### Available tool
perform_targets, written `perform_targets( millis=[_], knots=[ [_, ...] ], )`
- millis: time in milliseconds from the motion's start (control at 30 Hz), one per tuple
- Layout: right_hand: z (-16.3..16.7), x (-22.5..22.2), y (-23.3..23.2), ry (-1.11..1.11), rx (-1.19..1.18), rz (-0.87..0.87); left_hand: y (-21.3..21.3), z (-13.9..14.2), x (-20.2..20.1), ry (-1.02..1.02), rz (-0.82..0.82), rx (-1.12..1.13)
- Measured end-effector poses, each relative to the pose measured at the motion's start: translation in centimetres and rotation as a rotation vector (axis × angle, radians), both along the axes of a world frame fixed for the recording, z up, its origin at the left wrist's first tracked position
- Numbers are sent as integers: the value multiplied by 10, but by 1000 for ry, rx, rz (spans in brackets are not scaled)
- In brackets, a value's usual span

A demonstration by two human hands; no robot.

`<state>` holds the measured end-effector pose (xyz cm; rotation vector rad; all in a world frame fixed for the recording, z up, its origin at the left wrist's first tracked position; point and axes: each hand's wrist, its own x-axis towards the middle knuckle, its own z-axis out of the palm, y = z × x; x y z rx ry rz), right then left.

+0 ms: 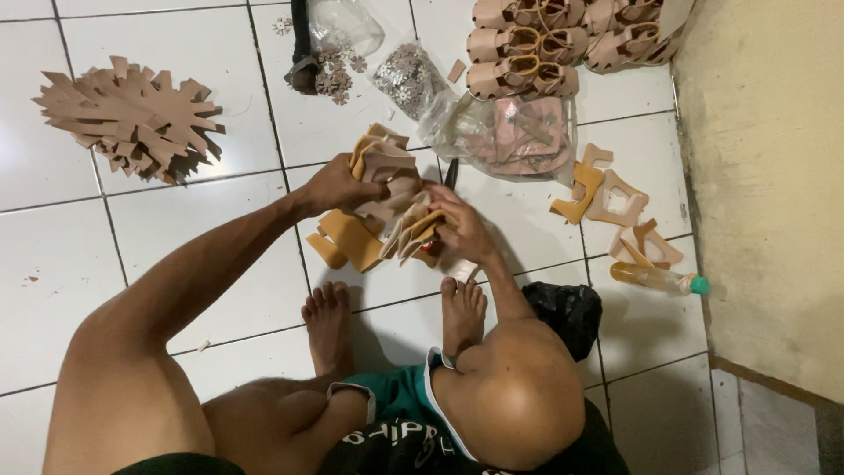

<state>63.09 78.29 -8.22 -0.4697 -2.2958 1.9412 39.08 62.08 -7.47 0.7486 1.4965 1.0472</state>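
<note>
Tan, stiff cut-out pieces lie in a fanned heap [132,119] at the far left of the white tiled floor [53,264], well apart from my hands. Moving right, my left hand [338,185] is clenched around the top of a bundle of tan and mustard strap-shaped cut-outs [387,189], thumb and fingers pinching the upper layers. Below that bundle a mustard-yellow flat piece [352,239] rests on the tile, just beside my bare feet [330,317]. My right hand [462,224] grips the lower right side of the same bundle, fingers curled into the layers, so both hands hold it together above the floor between my knees. Behind the hands sit a clear plastic bag of small flower-shaped trims [406,77] and a second clear bag of pinkish pieces [527,132]. Further right, finished tan sandal uppers [545,44] are stacked against the wall. Loose tan and mustard cut-outs [611,198] lie scattered on the tile, with a small clear bottle with a green cap [659,280] on its side near them, and a black crumpled bag [570,310] close to my right knee.
</note>
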Motion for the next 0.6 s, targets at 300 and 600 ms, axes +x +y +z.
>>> perform_targets(
  millis=[300,600],
  knots=[
    [-12,8,5,-78,-440,-211,-5,13,-8,75,-38,-171],
    [-16,-9,-8,10,-315,-121,-2,4,1,85,-48,-191]
  ],
)
